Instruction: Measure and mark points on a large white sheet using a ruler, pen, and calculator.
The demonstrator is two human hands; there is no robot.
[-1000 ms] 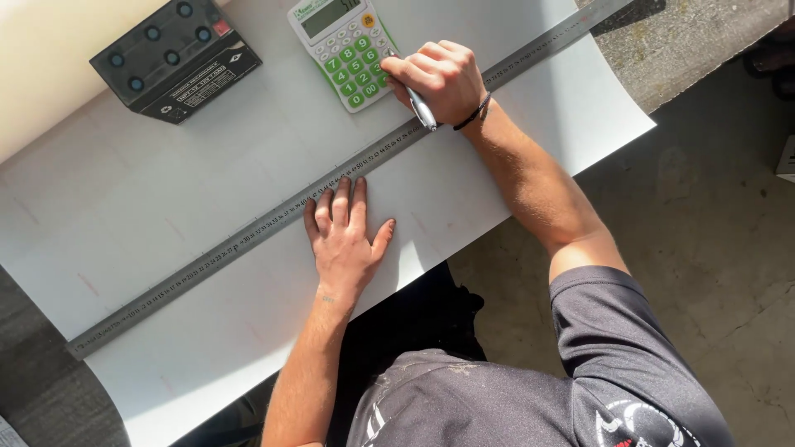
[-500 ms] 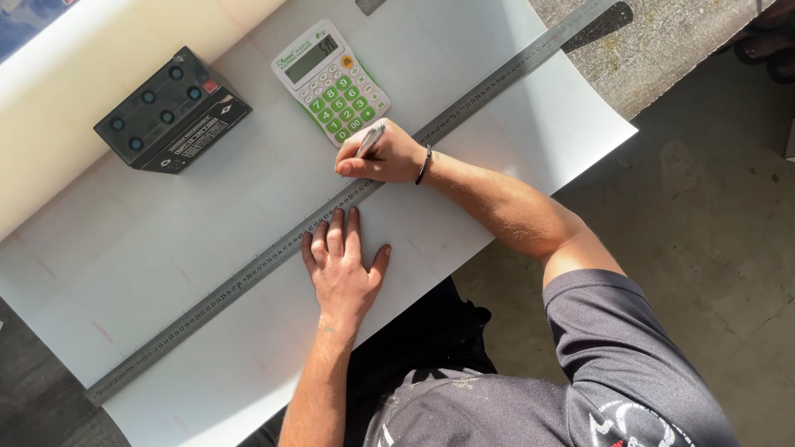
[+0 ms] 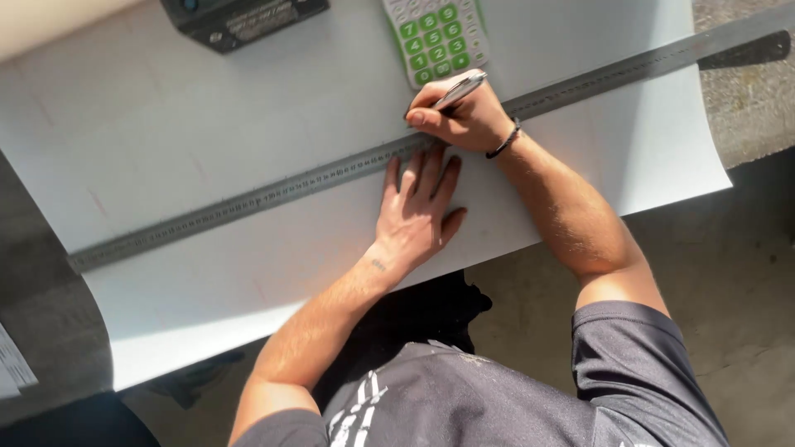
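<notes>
A line is being drawn along the long grey metal ruler (image 3: 273, 192), which is laid flat on the big white sheet of paper (image 3: 207, 108) spread over the desk (image 3: 754, 108). The ruler is held down by the left hand (image 3: 414, 217), which is pressed flat with its fingers spread apart and nothing gripped in it; the fingertips are touching the ruler's near edge. A silver pen (image 3: 457, 89) is clamped in the closed grip of the right hand (image 3: 464, 116), and its tip is hidden by the fingers, so it cannot be told for sure if the paper is touched. The pen is tilted, with its back end pointed up and to the right and its writing end down and to the left, just at the ruler's far edge. The ruler's long line runs from low on the left to high on the right, and its right end sticks out past the paper. It looks as if the marking step is in hand; for the next move the ruler would need to be kept from sliding while the pen is slid along its edge. A white calculator with green keys (image 3: 435, 37) is seen just beyond the right hand, and a black box-shaped battery (image 3: 240, 16) is seen further left at the top
</notes>
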